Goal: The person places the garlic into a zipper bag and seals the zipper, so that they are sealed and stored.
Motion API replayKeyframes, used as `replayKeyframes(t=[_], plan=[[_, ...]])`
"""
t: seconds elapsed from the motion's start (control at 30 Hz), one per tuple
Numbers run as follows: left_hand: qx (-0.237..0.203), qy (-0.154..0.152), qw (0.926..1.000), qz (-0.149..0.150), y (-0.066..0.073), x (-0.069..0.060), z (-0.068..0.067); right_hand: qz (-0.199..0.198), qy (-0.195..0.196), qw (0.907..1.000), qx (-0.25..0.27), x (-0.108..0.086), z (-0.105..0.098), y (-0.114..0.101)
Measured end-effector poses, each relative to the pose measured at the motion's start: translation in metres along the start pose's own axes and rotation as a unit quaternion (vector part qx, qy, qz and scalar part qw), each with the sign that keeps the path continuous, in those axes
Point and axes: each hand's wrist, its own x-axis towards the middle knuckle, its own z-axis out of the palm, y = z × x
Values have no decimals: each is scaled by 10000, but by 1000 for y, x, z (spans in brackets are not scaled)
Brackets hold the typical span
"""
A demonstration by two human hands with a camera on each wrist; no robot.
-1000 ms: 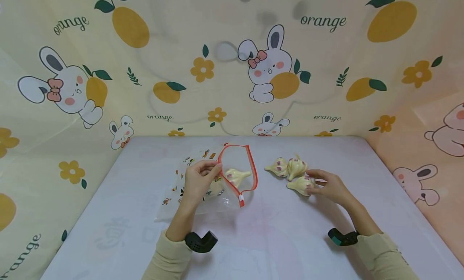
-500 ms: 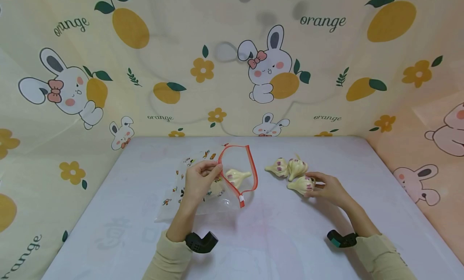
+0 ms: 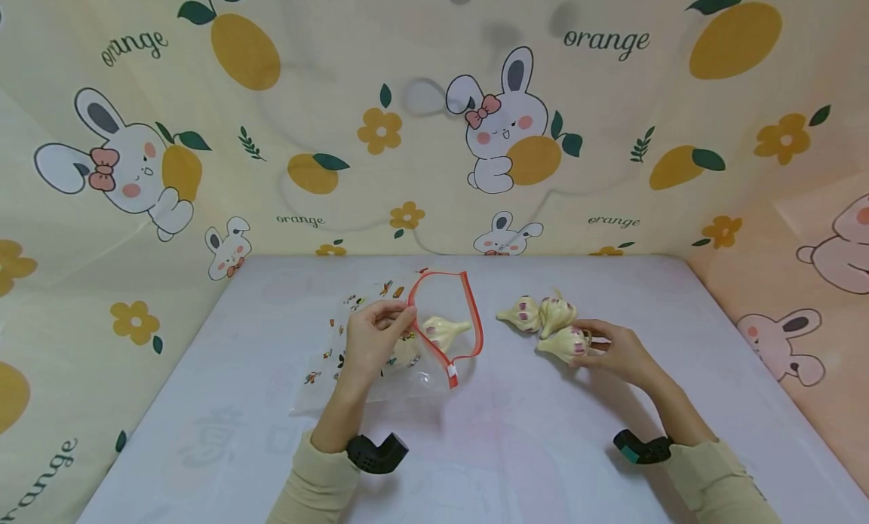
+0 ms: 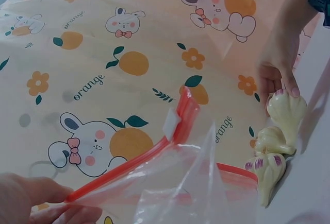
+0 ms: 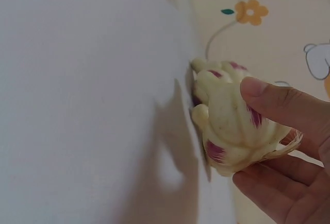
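My left hand pinches the red zip edge of a clear printed zip bag, keeping its mouth apart. One garlic bulb lies at that mouth, and another pale shape shows through the printed film behind my hand. To the right, my right hand grips a garlic bulb by its root end, thumb on one side and fingers on the other. Two more bulbs, a left one and a back one, lie against it. The right wrist view shows purple streaks on the held garlic bulb.
A white slider sits at the near end of the bag's red zip. The pale table ends at a patterned cloth backdrop behind and at the sides. Black devices are strapped on both wrists.
My right thumb and fingers have settled around the near garlic bulb, which has shifted very slightly. The left hand and the bag stay where they were.
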Motion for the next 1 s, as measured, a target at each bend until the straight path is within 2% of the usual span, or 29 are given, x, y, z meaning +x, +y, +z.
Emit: replayKeyframes(t=[0.37, 1.0], plan=[[19, 29, 10000, -18, 1, -1, 0, -114, 109, 9999, 43, 1, -3, -12], [27, 14, 10000, 8, 1, -1, 0, -156, -68, 9998, -32, 12, -2, -45]])
